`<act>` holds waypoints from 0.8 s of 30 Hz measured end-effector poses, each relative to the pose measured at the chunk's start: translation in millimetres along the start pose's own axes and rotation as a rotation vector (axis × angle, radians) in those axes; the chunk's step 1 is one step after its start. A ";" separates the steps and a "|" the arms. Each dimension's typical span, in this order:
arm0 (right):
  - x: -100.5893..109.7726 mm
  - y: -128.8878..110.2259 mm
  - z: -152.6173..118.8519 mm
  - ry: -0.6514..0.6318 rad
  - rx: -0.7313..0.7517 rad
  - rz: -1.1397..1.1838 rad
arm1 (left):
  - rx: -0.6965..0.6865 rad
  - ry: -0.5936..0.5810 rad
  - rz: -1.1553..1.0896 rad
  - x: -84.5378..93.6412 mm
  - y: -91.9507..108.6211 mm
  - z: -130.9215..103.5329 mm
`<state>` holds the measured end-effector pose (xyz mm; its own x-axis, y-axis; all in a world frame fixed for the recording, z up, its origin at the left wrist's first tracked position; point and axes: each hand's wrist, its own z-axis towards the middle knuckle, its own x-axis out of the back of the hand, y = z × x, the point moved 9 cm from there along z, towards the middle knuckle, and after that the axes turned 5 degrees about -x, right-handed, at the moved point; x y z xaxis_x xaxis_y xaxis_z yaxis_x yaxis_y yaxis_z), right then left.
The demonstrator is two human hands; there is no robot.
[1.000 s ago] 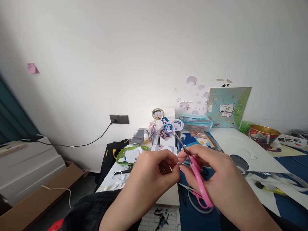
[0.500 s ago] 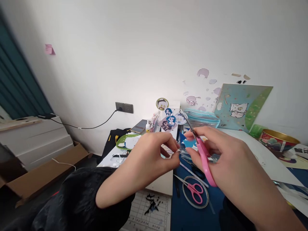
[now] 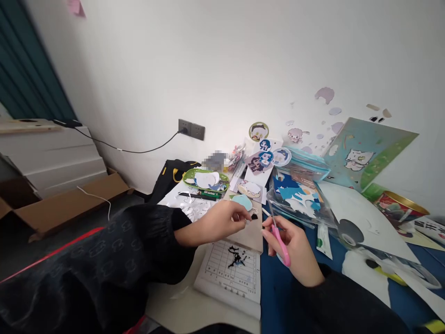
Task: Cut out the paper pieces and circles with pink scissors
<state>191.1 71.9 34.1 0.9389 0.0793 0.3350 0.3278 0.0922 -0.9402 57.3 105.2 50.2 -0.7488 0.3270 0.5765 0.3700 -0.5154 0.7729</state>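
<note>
While R hand (image 3: 295,246), part-curled, holds pink-handled scissors (image 3: 281,243), long axis fore-aft, tips fwd & slightly L, L hand (image 3: 222,223) pinches tiny pale scrap (image 3: 248,222), ID unclear.

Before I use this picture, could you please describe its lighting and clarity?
In the head view, the wall is brightest low near the middle, greyer higher up; a pixelated patch blots out detail behind the green tray; the bit at the left hand is too small to identify.
</note>
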 end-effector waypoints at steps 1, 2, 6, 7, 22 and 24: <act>0.0 10.0 0.2 -0.005 -0.023 0.032 | 0.021 -0.023 -0.068 -8.6 -9.9 -2.7; 0.6 17.4 0.1 -0.009 -0.044 0.062 | 0.040 -0.046 -0.138 -16.5 -17.1 -5.1; -0.2 28.4 -1.8 -0.051 -0.111 0.147 | 0.121 -0.112 -0.383 -36.3 -25.1 -12.1; -1.5 29.0 -2.4 -0.063 -0.126 0.162 | 0.149 -0.128 -0.427 -39.7 -24.7 -13.4; -17.2 47.4 -6.0 -0.227 -0.254 0.346 | 0.400 -0.116 -0.696 -56.2 -28.5 -23.2; -17.8 47.9 -6.4 -0.237 -0.263 0.374 | 0.405 -0.080 -0.723 -54.0 -28.6 -22.9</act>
<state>190.7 68.6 -17.3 0.9573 0.2844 -0.0510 0.0183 -0.2359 -0.9716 74.5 84.2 -9.1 -0.8419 0.5314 -0.0937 -0.0068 0.1630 0.9866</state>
